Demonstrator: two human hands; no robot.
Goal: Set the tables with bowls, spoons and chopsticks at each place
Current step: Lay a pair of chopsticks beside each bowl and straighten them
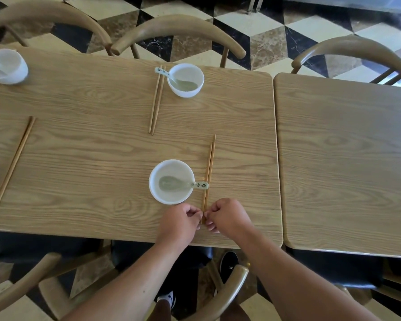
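Pinching the near ends of the near chopsticks (209, 172) from both sides: left-hand grip (180, 220) and right-hand grip (227, 216), fingers curled and clamped on the sticks by the tabletop's (90, 147) front edge. Probably squaring the pair, given the uneven far tips. Lying just right of the near bowl (171, 198), crossed by the handle of the soup spoon (178, 184) jutting over the rim. Mirroring the place opposite: far bowl (185, 91), far spoon (164, 72) inside, far chopsticks (156, 100) just left of it. Further left, a lone pair of chopsticks (14, 161) with no bowl beside, and a third bowl (6, 66) toward the far-left corner. Pale wood-grain surface, rounded corners, butted against a second tabletop (345, 158). Bent-wood chairs (178, 26) tucked around, over a marble cube-pattern floor (264, 31).
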